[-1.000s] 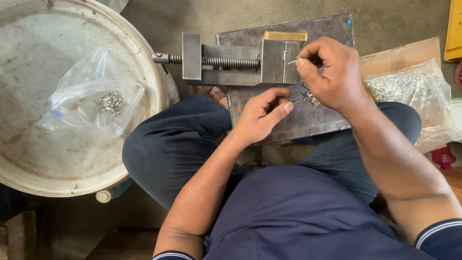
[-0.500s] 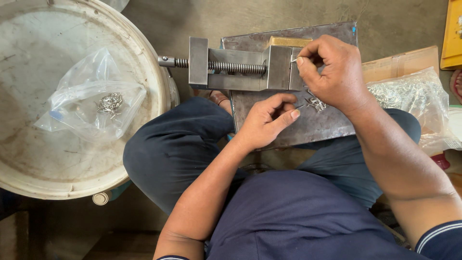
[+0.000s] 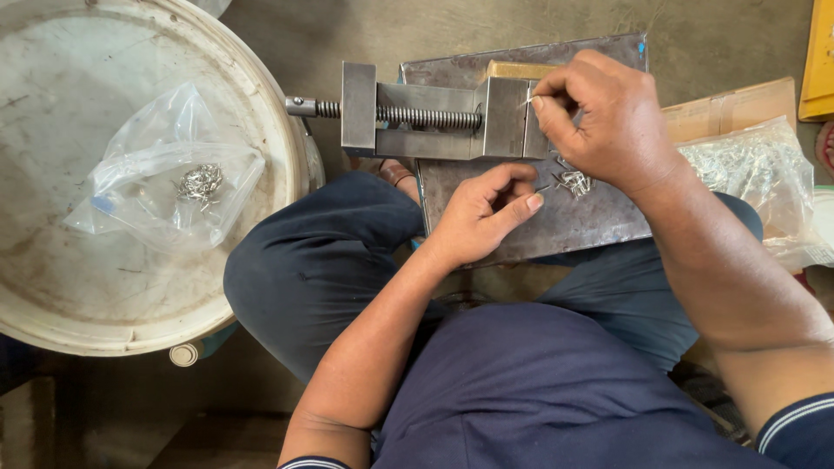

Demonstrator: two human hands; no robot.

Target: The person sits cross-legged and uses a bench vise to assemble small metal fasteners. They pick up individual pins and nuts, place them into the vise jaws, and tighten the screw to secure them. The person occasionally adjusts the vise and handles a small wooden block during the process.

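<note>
A grey steel vise (image 3: 417,117) with a threaded screw lies on a dark metal plate (image 3: 599,217) across my lap. My right hand (image 3: 604,117) is at the vise jaw, its thumb and forefinger pinched on a tiny metal pin. My left hand (image 3: 482,213) rests on the plate just below the vise, fingers curled, its tips beside a small heap of loose metal pins (image 3: 573,181). Whether the left fingers hold a pin is hidden.
A large white round lid (image 3: 104,287) lies at the left, with a clear plastic bag of small metal parts (image 3: 174,178) on it. A fuller clear bag of parts (image 3: 756,174) sits on a cardboard box (image 3: 730,100) at the right. A yellow object (image 3: 818,61) shows at the top right.
The view has shifted a little to the left. My left hand has closed in slightly toward the loose pins; my right hand stays pinched at the vise jaw.
</note>
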